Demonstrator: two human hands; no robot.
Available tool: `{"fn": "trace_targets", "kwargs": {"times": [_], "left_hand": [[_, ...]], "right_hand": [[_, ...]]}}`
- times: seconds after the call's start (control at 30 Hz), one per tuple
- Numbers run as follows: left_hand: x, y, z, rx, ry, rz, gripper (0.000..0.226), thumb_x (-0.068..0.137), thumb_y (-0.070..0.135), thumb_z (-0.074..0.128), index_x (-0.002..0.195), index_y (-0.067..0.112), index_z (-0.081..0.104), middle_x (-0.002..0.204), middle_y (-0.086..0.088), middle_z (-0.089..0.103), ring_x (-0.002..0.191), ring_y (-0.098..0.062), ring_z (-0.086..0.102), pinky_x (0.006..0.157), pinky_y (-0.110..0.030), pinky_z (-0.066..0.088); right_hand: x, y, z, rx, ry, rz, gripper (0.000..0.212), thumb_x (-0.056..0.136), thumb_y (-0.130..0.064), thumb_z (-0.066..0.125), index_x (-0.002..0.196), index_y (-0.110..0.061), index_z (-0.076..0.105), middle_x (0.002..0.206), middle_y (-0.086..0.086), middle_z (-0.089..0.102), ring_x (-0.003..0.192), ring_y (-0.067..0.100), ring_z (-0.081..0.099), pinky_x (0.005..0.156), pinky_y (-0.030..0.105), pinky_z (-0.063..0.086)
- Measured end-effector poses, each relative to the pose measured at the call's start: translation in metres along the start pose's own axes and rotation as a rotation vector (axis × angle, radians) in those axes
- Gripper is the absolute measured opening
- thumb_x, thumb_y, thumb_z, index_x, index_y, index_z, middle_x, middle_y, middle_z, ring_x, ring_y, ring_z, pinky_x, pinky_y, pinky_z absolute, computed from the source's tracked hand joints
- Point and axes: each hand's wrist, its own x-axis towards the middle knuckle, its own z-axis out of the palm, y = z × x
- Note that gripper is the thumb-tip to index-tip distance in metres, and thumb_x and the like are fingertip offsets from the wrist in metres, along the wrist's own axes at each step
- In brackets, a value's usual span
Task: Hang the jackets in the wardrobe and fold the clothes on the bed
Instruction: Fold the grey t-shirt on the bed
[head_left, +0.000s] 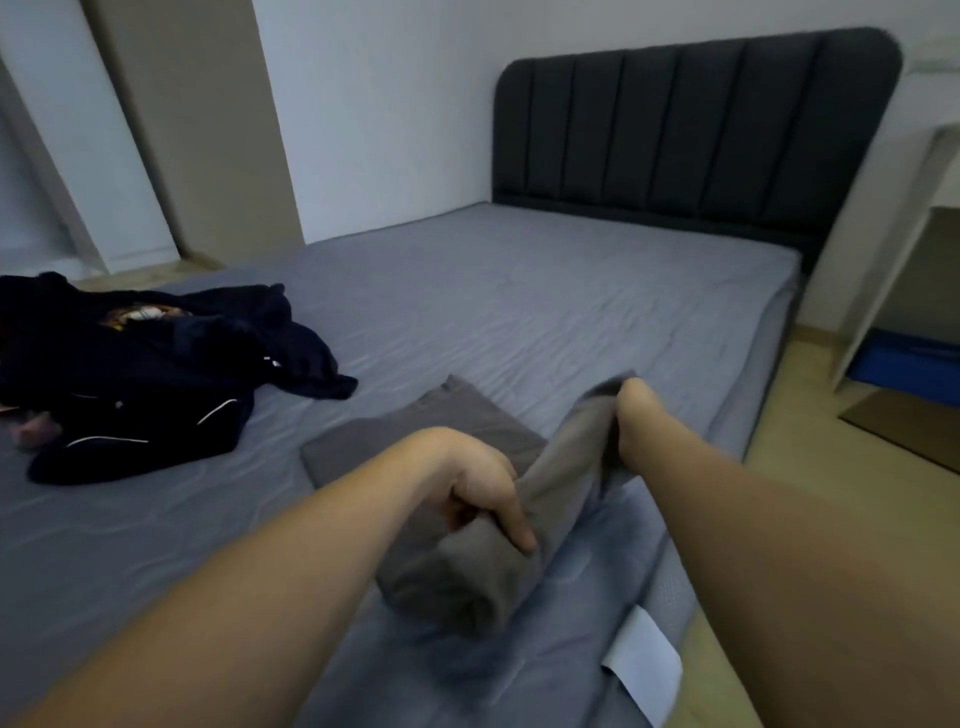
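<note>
The bed (519, 291), under a grey-blue sheet, runs away to a dark padded headboard (696, 140) at one o'clock. A heap of dark navy clothes (156, 374) lies at nine o'clock. Near the bed's edge at six o'clock lies a grey garment (441, 431), partly flat, partly lifted. Both forearms reach out over it. The left hand (483, 488) curls fingers and thumb round its bunched near end; the right hand (636, 415) pinches the raised far corner.
</note>
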Motion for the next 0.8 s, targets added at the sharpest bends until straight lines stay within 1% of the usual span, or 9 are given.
{"fn": "trace_targets", "kwargs": {"times": [0.13, 0.23, 0.33, 0.4, 0.5, 0.57, 0.63, 0.7, 0.8], "left_hand": [[0.003, -0.042, -0.031, 0.044, 0.179, -0.091, 0.032, 0.085, 0.012, 0.074, 0.115, 0.004, 0.067, 0.113, -0.016, 0.07, 0.099, -0.032, 0.067, 0.085, -0.045, 0.056], [0.006, -0.07, -0.061, 0.075, 0.371, -0.13, 0.033, 0.082, 0.024, 0.078, 0.109, 0.007, 0.07, 0.1, -0.016, 0.07, 0.076, -0.027, 0.064, 0.07, -0.037, 0.054], [0.01, -0.094, -0.098, 0.173, 0.538, -0.145, 0.029, 0.078, 0.035, 0.079, 0.095, 0.013, 0.07, 0.083, -0.006, 0.066, 0.069, -0.022, 0.06, 0.061, -0.028, 0.049], [0.015, -0.111, -0.125, 0.309, 0.672, -0.118, 0.026, 0.079, 0.041, 0.077, 0.086, 0.021, 0.063, 0.083, 0.002, 0.064, 0.076, -0.018, 0.06, 0.066, -0.028, 0.047], [0.029, -0.142, -0.156, 0.551, 0.872, -0.151, 0.028, 0.081, 0.046, 0.069, 0.095, 0.028, 0.052, 0.102, 0.004, 0.06, 0.096, -0.02, 0.058, 0.076, -0.033, 0.045], [0.047, -0.166, -0.168, 0.464, 0.93, -0.203, 0.017, 0.083, 0.03, 0.064, 0.091, 0.025, 0.05, 0.108, -0.001, 0.062, 0.1, -0.024, 0.058, 0.074, -0.031, 0.041], [0.072, -0.189, -0.171, 0.181, 0.957, -0.225, 0.004, 0.083, 0.012, 0.057, 0.081, 0.014, 0.054, 0.104, -0.013, 0.065, 0.09, -0.028, 0.059, 0.068, -0.029, 0.04], [0.092, -0.204, -0.168, -0.048, 1.015, -0.241, 0.008, 0.083, 0.01, 0.052, 0.078, 0.008, 0.058, 0.098, -0.017, 0.065, 0.08, -0.029, 0.057, 0.061, -0.03, 0.038], [0.108, -0.215, -0.168, -0.096, 1.09, -0.269, 0.023, 0.086, 0.021, 0.047, 0.093, 0.007, 0.063, 0.107, -0.017, 0.064, 0.087, -0.032, 0.056, 0.072, -0.034, 0.041]], "right_hand": [[0.007, 0.006, 0.026, -0.413, -0.078, -0.122, 0.048, 0.099, -0.027, 0.04, 0.133, 0.007, 0.048, 0.138, 0.023, 0.049, 0.118, 0.034, 0.05, 0.095, 0.036, 0.042], [0.023, 0.008, 0.056, -0.541, -0.117, -0.25, 0.042, 0.101, -0.02, 0.037, 0.129, 0.008, 0.051, 0.127, 0.025, 0.055, 0.116, 0.038, 0.052, 0.089, 0.033, 0.042], [0.039, 0.0, 0.096, -0.571, -0.199, -0.291, 0.029, 0.098, -0.012, 0.04, 0.119, 0.002, 0.055, 0.095, 0.021, 0.056, 0.086, 0.03, 0.054, 0.068, 0.033, 0.042], [0.052, -0.001, 0.125, -0.552, -0.245, -0.338, 0.03, 0.096, -0.009, 0.047, 0.118, 0.008, 0.057, 0.099, 0.02, 0.059, 0.089, 0.025, 0.053, 0.068, 0.032, 0.043], [0.074, 0.007, 0.166, -0.528, -0.28, -0.43, 0.033, 0.099, -0.014, 0.047, 0.121, 0.009, 0.057, 0.103, 0.02, 0.061, 0.094, 0.027, 0.057, 0.068, 0.03, 0.043], [0.09, 0.015, 0.188, -0.571, -0.267, -0.446, 0.039, 0.102, -0.022, 0.042, 0.125, 0.007, 0.055, 0.121, 0.026, 0.059, 0.112, 0.036, 0.056, 0.084, 0.034, 0.045], [0.107, 0.025, 0.203, -0.624, -0.24, -0.447, 0.045, 0.103, -0.028, 0.039, 0.126, 0.007, 0.055, 0.129, 0.028, 0.055, 0.121, 0.04, 0.052, 0.095, 0.037, 0.041], [0.12, 0.03, 0.211, -0.69, -0.198, -0.462, 0.046, 0.103, -0.03, 0.036, 0.125, 0.006, 0.057, 0.131, 0.028, 0.054, 0.122, 0.04, 0.051, 0.099, 0.039, 0.04], [0.136, 0.038, 0.219, -0.746, -0.167, -0.46, 0.043, 0.101, -0.026, 0.037, 0.121, 0.005, 0.058, 0.13, 0.027, 0.056, 0.12, 0.041, 0.052, 0.098, 0.039, 0.041]]}}
